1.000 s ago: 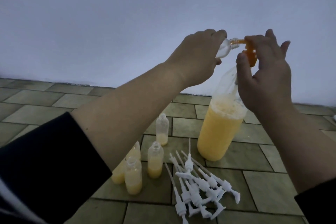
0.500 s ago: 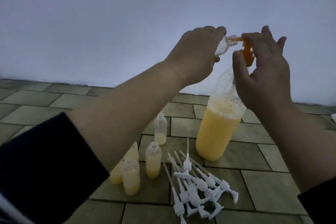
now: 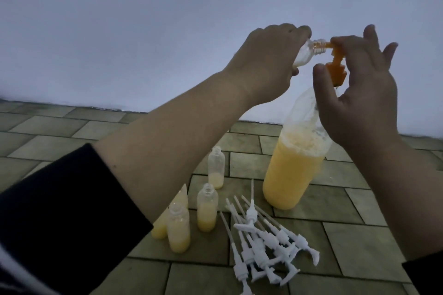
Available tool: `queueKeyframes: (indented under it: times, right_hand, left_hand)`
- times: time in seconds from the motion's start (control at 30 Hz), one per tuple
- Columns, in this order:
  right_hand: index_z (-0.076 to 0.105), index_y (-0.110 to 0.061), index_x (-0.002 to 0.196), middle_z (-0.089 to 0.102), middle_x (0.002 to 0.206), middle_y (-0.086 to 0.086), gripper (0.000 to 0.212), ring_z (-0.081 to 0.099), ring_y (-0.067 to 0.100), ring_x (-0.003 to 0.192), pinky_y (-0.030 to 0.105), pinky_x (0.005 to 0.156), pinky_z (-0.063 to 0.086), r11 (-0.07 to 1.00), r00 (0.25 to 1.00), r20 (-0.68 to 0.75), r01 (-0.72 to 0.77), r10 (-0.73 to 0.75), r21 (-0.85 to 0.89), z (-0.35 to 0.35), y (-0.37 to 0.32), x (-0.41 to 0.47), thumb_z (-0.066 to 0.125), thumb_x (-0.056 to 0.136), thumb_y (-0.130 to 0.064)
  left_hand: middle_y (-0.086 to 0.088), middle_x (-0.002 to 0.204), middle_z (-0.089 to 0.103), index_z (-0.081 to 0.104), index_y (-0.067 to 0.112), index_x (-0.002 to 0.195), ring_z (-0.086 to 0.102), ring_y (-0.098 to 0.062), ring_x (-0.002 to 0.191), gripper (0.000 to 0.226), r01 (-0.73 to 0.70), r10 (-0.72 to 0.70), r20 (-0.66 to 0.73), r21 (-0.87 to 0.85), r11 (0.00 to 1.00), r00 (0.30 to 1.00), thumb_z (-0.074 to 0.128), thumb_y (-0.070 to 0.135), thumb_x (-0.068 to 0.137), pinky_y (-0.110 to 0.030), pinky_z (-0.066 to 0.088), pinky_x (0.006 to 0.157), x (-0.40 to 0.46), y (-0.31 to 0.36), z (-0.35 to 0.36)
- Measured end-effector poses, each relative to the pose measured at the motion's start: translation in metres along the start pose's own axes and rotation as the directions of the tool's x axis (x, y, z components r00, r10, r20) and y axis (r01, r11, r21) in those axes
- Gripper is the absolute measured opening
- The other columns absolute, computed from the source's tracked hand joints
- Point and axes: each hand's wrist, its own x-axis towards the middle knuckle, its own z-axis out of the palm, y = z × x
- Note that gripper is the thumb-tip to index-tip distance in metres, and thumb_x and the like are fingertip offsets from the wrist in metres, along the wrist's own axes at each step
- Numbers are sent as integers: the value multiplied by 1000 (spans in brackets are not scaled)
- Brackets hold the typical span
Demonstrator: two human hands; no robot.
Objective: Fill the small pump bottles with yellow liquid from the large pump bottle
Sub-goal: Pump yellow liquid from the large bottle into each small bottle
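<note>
Two hands meet in the upper right of the frame: the left hand (image 3: 263, 60) wraps a light, thin-walled small bottle (image 3: 141, 54), best held round its body, while the right hand (image 3: 354, 93) pinches the orange pump (image 3: 335, 67) atop the heavier large bottle (image 3: 294, 163).

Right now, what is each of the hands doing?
Left hand: holds a small bottle, tilted.
Right hand: presses the orange pump head.
</note>
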Motion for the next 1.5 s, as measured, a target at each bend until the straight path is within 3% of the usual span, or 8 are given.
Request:
queueKeyframes:
  times: [0.13, 0.33, 0.47, 0.7, 0.93, 1.27, 1.5]
  right_hand:
    - [49, -13, 127, 48, 139, 3, 42, 19, 19, 144, 24, 112, -5, 1000, 999, -32, -13, 12, -20, 1, -2, 5, 41, 95, -40]
    - [49, -11, 125, 51, 136, 7, 37, 23, 20, 143, 27, 114, -2, 998, 998, -22, -52, 53, 32, 9, 3, -5, 46, 94, -31]
    - [54, -13, 123, 47, 141, 7, 38, 15, 8, 142, 20, 109, -6, 1000, 1000, -24, -7, 8, 27, -4, -4, 10, 41, 97, -37]
    - [51, -10, 125, 52, 134, 6, 37, 25, 20, 142, 22, 112, -4, 999, 997, -62, -34, 35, 19, 11, 2, -2, 45, 94, -31]
    - [53, -10, 125, 53, 135, 6, 44, 26, 19, 142, 11, 108, -6, 999, 999, -40, -10, 12, 38, -1, 0, 9, 37, 95, -39]
    - [52, -13, 126, 54, 133, 5, 38, 30, 18, 140, 24, 113, -2, 994, 996, -10, -91, 92, 54, -1, 4, -3, 43, 94, -32]
    - [51, -12, 129, 51, 137, 4, 40, 21, 19, 143, 28, 115, 0, 993, 994, 85, -75, 67, 95, -18, -4, 14, 36, 99, -34]
  left_hand:
    - [0, 126, 55, 43, 19, 132, 52, -19, 109, 45, -1, 1, -28, 1, 1000, 1000, 58, 22, 90, -28, 38, 89, 2, -2, -5]
    - [-1, 125, 56, 43, 17, 131, 53, -19, 108, 46, 9, -8, 40, -22, 1000, 999, 60, 22, 89, -28, 40, 88, -3, 0, 8]
    - [-1, 124, 55, 45, 17, 129, 52, -22, 109, 42, 36, -34, 62, -38, 999, 997, 59, 21, 89, -33, 42, 92, 3, -3, -8]
    - [-1, 124, 55, 45, 18, 130, 53, -17, 107, 43, 33, -29, 45, -87, 996, 999, 59, 21, 90, -22, 36, 82, -2, -1, 2]
    - [-2, 123, 55, 45, 16, 129, 53, -20, 107, 40, 67, -61, 49, -125, 990, 997, 57, 19, 90, -29, 41, 88, 1, 1, -3]
    - [-3, 121, 56, 46, 14, 128, 53, -22, 105, 40, 46, -39, 72, -95, 994, 997, 58, 19, 89, -32, 43, 89, -1, 7, 6]
    - [1, 122, 56, 48, 18, 128, 53, -16, 101, 45, 119, -108, 57, -270, 955, 993, 64, 25, 87, -25, 43, 87, 2, 0, -8]
